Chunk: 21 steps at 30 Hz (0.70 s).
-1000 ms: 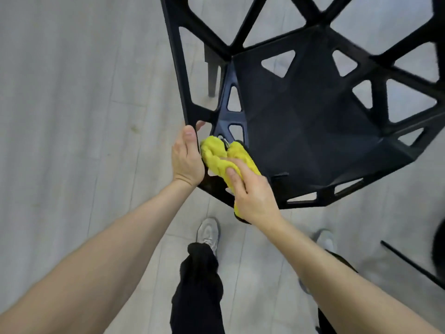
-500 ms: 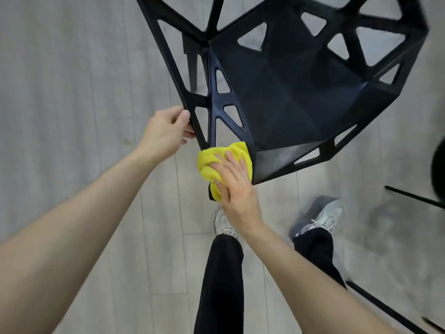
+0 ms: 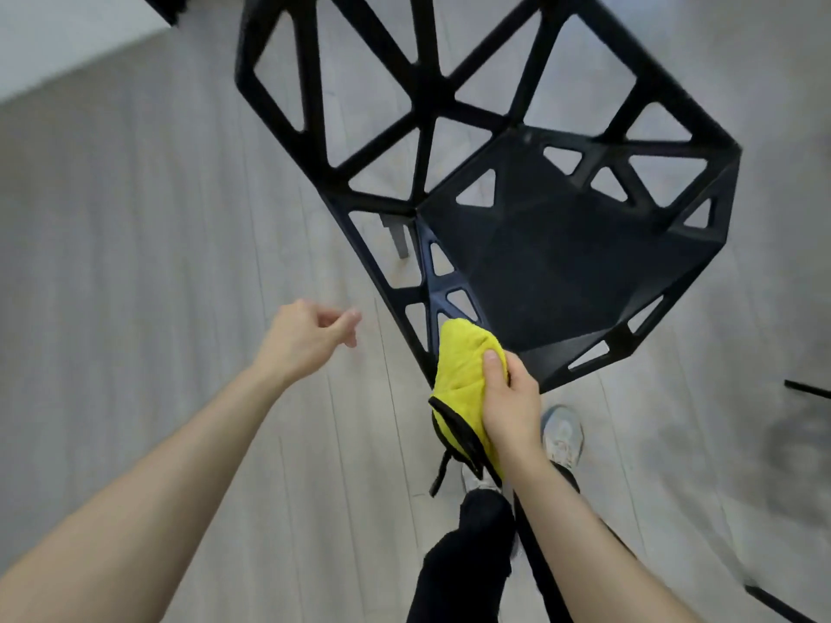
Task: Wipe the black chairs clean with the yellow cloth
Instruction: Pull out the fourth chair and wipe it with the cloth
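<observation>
Released from the black chair since the earlier frame, the left hand is held loosely curled and empty at centre frame, while the yellow cloth is gripped by the right hand against the seat's near corner, so the unsteadied chair might be pushed away.

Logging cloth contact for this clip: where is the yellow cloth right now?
In the head view, the yellow cloth sits low, right of centre, gripped by the right hand against the near front corner of the black lattice plastic chair.
</observation>
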### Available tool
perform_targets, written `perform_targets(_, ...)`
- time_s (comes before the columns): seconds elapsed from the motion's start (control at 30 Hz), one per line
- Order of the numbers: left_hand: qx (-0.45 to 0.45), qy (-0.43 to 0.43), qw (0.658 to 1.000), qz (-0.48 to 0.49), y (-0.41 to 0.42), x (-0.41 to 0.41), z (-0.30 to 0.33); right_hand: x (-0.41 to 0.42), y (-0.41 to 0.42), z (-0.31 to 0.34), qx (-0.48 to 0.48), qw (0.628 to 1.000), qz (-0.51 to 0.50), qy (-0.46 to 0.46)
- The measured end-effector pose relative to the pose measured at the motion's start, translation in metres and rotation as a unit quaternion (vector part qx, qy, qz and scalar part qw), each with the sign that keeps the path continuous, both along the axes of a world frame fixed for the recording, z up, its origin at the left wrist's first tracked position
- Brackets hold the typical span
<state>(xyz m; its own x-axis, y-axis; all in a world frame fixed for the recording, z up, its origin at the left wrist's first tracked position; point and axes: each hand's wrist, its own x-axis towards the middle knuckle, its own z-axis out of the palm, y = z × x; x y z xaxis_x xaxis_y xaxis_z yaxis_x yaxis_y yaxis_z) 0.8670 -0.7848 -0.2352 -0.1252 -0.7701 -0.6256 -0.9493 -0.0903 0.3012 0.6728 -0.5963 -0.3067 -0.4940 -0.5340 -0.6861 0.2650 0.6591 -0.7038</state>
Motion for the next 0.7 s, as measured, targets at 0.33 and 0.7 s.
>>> perform_targets(0.33, -0.116, 0.095, 0.988, 0.039, -0.114, 0.010, 0.001, 0.061, -0.154, 0.035, -0.137, 0.979, 0.098, 0.117)
perform_targets(0.7, -0.205, 0.111, 0.960, -0.157, -0.194, -0.010, -0.015, 0.113, -0.266, -0.040, -0.036, 0.860, 0.206, 0.465)
